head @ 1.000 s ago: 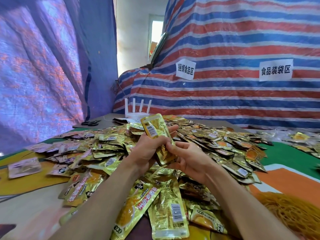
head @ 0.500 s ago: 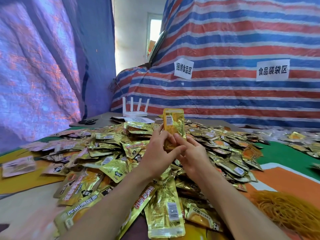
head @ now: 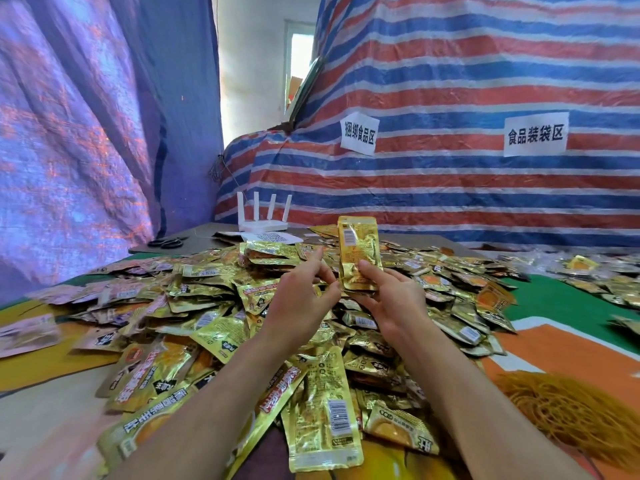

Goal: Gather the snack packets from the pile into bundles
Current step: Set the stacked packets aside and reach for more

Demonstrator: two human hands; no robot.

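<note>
A wide pile of gold foil snack packets point(head: 214, 306) covers the table in front of me. My right hand point(head: 388, 299) grips a small stack of gold packets point(head: 358, 254) upright by its lower end, barcode side toward me. My left hand point(head: 304, 292) hovers just left of the stack, its fingers loosely spread, its fingertips near the stack's lower edge. I cannot tell whether the left hand touches the stack. Both hands are above the middle of the pile.
A heap of yellow rubber bands point(head: 568, 410) lies at the right front. A white router point(head: 263, 220), black scissors point(head: 166, 242) and papers sit at the table's far edge. More packets point(head: 595, 271) lie far right. Striped tarpaulin point(head: 450, 81) hangs behind.
The packet stack has turned from tilted to upright. My left hand has come off it and opened, leaving the stack in my right hand alone.
</note>
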